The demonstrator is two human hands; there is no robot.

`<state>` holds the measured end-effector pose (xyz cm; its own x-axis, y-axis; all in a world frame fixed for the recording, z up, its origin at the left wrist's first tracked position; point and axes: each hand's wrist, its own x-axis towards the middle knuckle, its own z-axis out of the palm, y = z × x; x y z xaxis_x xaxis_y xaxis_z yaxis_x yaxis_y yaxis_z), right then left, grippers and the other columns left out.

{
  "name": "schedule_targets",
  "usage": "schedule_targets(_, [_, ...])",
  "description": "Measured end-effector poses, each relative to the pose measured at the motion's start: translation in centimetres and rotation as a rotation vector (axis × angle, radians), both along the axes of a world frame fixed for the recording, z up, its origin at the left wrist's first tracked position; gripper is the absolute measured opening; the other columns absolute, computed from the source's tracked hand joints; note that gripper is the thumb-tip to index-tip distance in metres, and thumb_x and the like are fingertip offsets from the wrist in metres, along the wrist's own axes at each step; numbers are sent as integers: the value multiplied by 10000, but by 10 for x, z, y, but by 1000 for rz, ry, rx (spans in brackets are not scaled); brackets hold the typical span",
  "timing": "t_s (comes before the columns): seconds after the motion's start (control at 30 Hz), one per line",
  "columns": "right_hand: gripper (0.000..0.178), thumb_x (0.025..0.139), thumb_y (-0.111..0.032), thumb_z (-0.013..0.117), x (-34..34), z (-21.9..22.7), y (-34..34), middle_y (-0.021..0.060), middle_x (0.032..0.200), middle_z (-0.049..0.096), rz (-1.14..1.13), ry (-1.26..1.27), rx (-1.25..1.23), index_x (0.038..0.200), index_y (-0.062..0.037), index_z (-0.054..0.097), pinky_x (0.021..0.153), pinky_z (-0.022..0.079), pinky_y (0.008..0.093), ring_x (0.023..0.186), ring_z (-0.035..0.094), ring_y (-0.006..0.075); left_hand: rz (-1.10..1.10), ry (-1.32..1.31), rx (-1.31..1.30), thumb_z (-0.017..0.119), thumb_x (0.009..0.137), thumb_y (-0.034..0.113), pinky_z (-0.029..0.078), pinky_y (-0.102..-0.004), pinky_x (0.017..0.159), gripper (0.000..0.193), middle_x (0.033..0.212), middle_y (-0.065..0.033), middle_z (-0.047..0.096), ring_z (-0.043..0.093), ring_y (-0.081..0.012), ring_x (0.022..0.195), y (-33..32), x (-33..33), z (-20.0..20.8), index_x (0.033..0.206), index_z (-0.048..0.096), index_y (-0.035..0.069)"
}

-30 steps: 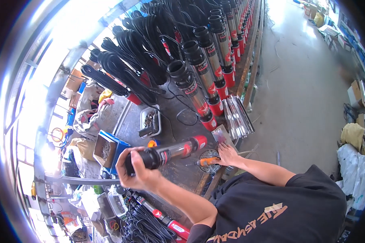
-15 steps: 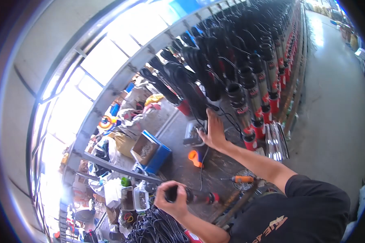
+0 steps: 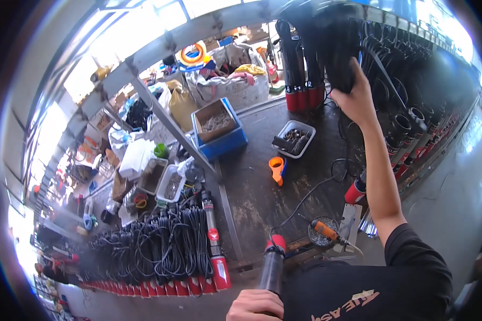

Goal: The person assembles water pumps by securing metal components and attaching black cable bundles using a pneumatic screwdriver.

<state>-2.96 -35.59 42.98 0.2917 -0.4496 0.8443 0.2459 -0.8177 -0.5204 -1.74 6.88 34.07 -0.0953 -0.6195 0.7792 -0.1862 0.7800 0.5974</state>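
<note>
At bottom, left hand (image 3: 257, 306) clasps a tube (image 3: 272, 272); above, right hand (image 3: 358, 100) grips black cable (image 3: 338, 61).

The left hand (image 3: 255, 307) wraps round a grey cylinder (image 3: 272, 272) at the worktop's (image 3: 251, 187) near edge, the cylinder's red end pointing inward. The right hand (image 3: 360, 101), towards the far edge, is against a blurred black cable bundle (image 3: 338, 53); whether its fingers close round it cannot be told. Between the hands lie a white tray (image 3: 306, 151) of dark parts and an orange tape dispenser (image 3: 277, 170). An orange tool (image 3: 324, 229) rests over a round dish (image 3: 314, 238) by the near edge; a blue box (image 3: 219, 147) stands towards the far-left corner.
</note>
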Motion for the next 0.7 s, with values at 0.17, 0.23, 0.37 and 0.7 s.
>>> schedule_targets(0.17, [507, 674, -54, 694, 39, -99, 32, 130, 1120, 618, 251, 733, -451, 1173, -97, 612, 966, 425, 435, 1097, 576, 343, 144, 85, -23, 761, 699, 152, 571, -379, 628, 245, 768, -172, 659, 669, -309, 654, 2, 1, 0, 842, 703, -39])
schedule_targets(0.23, [592, 733, -166, 694, 38, -166, 85, 213, 1250, 584, 28, 1010, -517, 1314, -107, 592, 1047, 370, 511, 1231, 530, 347, 183, 99, 33, 733, 626, 23, 585, -382, 636, 216, 762, -166, 666, 680, -310, 654, 1, 3, 4, 829, 710, -48])
schedule_targets(0.37, [765, 835, -765, 573, 23, -266, 176, 137, 871, 745, 578, 1562, 211, 860, -28, 774, 886, 538, 399, 921, 716, 278, 181, 122, 83, 752, 638, 21, 590, -394, 641, 190, 779, -150, 680, 690, -294, 665, 8, 0, -1, 818, 719, -30])
schedule_targets(0.7, [113, 977, -170, 554, 134, -239, 150, 34, 827, 672, 775, 131, 1504, 989, -80, 621, 712, 494, 275, 721, 615, 140, 310, 163, -40, 779, 726, 168, 572, -390, 635, 233, 778, -152, 669, 679, -298, 672, 42, -8, -17, 851, 692, -9])
